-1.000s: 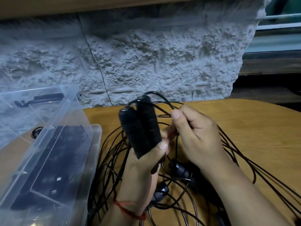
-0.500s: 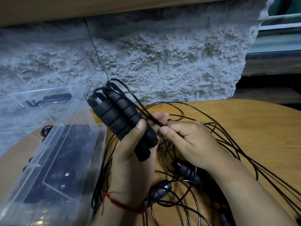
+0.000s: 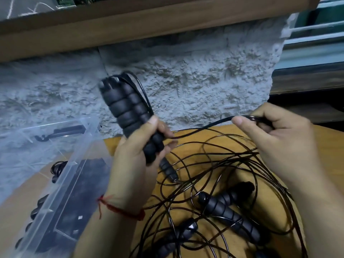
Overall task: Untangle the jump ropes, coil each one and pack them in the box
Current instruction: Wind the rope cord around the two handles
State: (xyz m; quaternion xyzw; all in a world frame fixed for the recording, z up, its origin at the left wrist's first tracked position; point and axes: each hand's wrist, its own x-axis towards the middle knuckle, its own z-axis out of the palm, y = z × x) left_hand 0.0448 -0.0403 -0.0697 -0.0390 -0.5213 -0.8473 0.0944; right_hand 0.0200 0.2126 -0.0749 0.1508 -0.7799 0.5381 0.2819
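Just right of the clear plastic box [image 3: 55, 164], the left hand [image 3: 134, 161] is wrapped round two black foam handles [image 3: 126, 112] held together, their tops tilted toward the box. Farther right of the box, the right hand [image 3: 279, 138] pinches the black cord [image 3: 204, 127] running from the left hand. The remaining jump ropes [image 3: 214, 164] lie tangled on the wooden table [image 3: 329, 155] right of the box, with loose handles [image 3: 229, 211] among the loops.
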